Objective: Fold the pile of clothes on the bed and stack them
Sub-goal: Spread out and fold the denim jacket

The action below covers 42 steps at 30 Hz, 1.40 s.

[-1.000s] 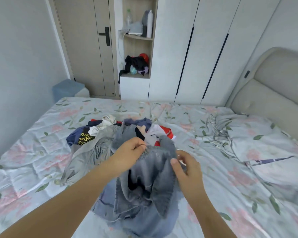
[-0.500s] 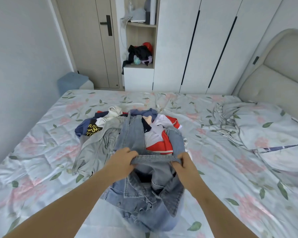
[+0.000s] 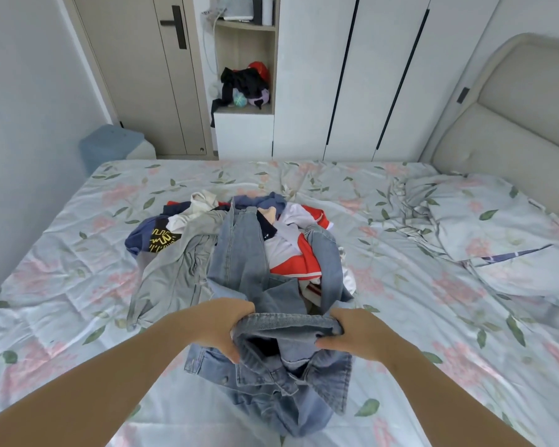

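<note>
A light-blue denim jacket [image 3: 265,379] hangs in front of me over the near part of the bed. My left hand [image 3: 221,327] and my right hand [image 3: 357,337] each grip one end of its collar band, pulled taut between them. One sleeve trails back onto the pile of clothes [image 3: 239,240] in the middle of the bed. The pile holds a grey garment [image 3: 171,272], a red-and-white shirt [image 3: 296,253] and a navy shirt with a yellow print [image 3: 152,237].
The bed has a floral sheet [image 3: 78,285], with a pillow [image 3: 491,227] and padded headboard [image 3: 513,124] at the right. Behind it stand white wardrobes [image 3: 368,75], an open shelf with dark clothes [image 3: 244,82], a door [image 3: 149,75] and a blue box [image 3: 110,146].
My hands have moved apart and toward me, stretching the collar band flat. The jacket has come further off the pile, uncovering the red-and-white shirt.
</note>
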Motion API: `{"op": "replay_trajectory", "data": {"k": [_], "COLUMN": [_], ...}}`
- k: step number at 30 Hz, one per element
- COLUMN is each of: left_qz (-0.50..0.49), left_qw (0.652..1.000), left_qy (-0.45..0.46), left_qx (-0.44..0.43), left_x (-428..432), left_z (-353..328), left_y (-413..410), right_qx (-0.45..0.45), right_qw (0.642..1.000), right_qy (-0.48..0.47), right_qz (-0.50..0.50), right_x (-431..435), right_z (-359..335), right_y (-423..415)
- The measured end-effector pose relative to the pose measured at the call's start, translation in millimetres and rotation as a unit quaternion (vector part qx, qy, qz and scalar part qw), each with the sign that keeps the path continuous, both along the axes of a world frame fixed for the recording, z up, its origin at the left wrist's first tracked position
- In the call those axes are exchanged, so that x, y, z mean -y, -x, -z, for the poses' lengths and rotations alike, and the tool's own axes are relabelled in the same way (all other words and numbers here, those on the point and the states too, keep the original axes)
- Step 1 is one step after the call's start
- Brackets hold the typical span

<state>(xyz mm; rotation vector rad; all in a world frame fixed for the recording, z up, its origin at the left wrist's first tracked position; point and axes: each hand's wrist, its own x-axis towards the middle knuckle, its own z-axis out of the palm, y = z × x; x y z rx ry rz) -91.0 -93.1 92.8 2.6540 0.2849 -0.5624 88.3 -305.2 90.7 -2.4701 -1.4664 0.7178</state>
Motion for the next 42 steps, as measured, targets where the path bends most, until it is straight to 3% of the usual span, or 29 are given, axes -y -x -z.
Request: {"op": "replay_trajectory", "data": {"k": [3, 7, 10, 13, 17, 21, 27, 34, 42], "left_qz": [0.023, -0.019, -0.022, -0.071, -0.14, -0.175, -0.165, -0.182, -0.182], "left_qw": [0.998, 0.99, 0.975, 0.977, 0.959, 0.928, 0.878, 0.839, 0.849], "left_qy": [-0.056, -0.087, -0.146, -0.059, 0.031, 0.01, -0.023, -0.027, -0.078], "left_qx": [0.025, 0.106, 0.163, 0.19, 0.245, 0.33, 0.449, 0.512, 0.49], "left_x": [-8.5, -20.3, -20.7, -12.2, 7.9, 40.8, 130.5, 254.9, 337.6], "left_z": [8.8, 10.7, 7.0, -2.7, -28.9, -70.6, -132.3, -168.5, -161.2], "left_y": [-2.9, -7.8, -11.1, -12.3, -16.3, -27.8, -41.2, -36.8, -29.6], "right_qx": [-0.018, -0.073, -0.015, 0.06, 0.121, 0.03, -0.01, 0.033, 0.08], "right_qw": [0.999, 0.995, 0.992, 0.993, 0.989, 0.96, 0.899, 0.841, 0.82], "right_qy": [0.014, 0.071, 0.113, 0.098, -0.025, -0.216, -0.381, -0.501, -0.524], "right_qz": [0.022, -0.011, -0.061, -0.031, 0.079, 0.176, 0.217, 0.201, 0.213], "right_x": [3.1, 7.1, 5.6, 5.7, 28.4, 61.4, 140.1, 256.2, 340.1], "right_z": [4.7, 4.7, 6.6, 2.7, -17.6, -48.8, -98.0, -141.1, -155.8], "right_y": [6.8, 5.2, 5.9, 3.9, -8.1, -12.3, -22.7, -28.9, -27.2]}}
